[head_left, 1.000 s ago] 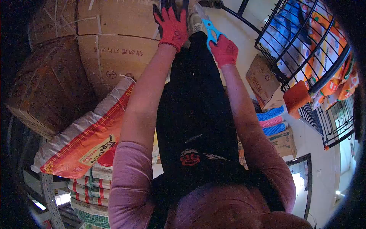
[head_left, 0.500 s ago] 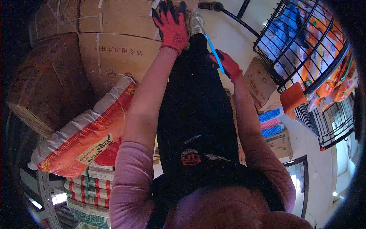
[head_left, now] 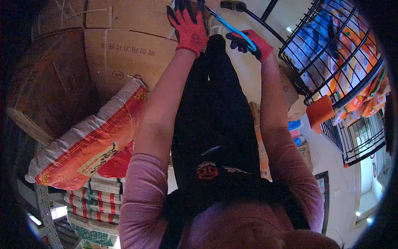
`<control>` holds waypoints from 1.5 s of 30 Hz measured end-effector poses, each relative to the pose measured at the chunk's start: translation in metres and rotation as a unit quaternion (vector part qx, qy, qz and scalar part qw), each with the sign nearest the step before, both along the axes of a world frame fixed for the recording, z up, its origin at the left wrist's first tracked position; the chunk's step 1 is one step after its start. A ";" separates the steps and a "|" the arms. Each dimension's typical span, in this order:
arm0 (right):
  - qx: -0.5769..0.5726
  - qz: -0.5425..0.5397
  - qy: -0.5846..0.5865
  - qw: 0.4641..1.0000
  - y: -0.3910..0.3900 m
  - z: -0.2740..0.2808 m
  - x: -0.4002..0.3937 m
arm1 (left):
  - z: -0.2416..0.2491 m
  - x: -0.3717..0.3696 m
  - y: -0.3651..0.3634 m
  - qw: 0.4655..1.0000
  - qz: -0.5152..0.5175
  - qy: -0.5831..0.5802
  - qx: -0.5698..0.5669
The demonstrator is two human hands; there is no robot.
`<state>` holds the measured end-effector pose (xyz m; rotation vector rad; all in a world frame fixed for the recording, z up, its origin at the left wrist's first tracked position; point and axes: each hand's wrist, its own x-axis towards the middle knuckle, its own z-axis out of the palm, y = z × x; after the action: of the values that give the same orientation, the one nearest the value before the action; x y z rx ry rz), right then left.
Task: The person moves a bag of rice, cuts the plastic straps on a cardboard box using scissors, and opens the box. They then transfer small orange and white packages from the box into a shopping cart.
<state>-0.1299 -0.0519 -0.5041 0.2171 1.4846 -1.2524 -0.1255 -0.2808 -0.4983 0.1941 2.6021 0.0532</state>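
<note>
Head camera: the left hand (head_left: 192, 34) is resting spread fingers on the box (head_left: 145, 18), while the right hand (head_left: 255, 43) (its fingers curling) is holding the scissors (head_left: 233, 28) near the box's edge.

We list this place as a shop or its stockroom; which of the two, we cannot tell. Evidence: taped brown cartons (head_left: 128, 56), printed with Chinese characters, set edge to edge; one large darker carton (head_left: 58, 79) beside them. Item: a plump red-and-silver sack (head_left: 95, 141) of packaged goods. Item: red-striped packs (head_left: 97, 205) in a stack, near a perforated metal upright (head_left: 44, 207). Item: a black wire trolley (head_left: 362, 87) with an orange corner piece (head_left: 320, 113), loaded with bright orange packets (head_left: 361, 62). We record blue and pink bundles (head_left: 294, 125) beyond.
</note>
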 end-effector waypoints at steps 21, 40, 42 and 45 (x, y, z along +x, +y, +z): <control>0.148 -0.330 -0.099 0.927 -0.002 0.094 0.040 | -0.026 -0.001 -0.004 0.987 -0.068 0.077 0.127; 0.145 -0.291 -0.033 0.945 -0.026 0.118 0.006 | 0.014 -0.073 0.010 0.973 -0.052 -0.097 0.200; 0.147 -0.281 -0.025 0.948 -0.039 0.129 -0.008 | -0.008 -0.071 0.009 0.970 -0.044 -0.059 0.230; 0.166 -0.205 0.005 0.965 -0.041 0.124 -0.022 | -0.042 -0.048 0.011 0.964 -0.033 -0.011 0.265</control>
<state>-0.1515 -0.0928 -0.3805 0.7740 1.7093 -1.3165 -0.1738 -0.2695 -0.5400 0.4659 2.5020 0.7260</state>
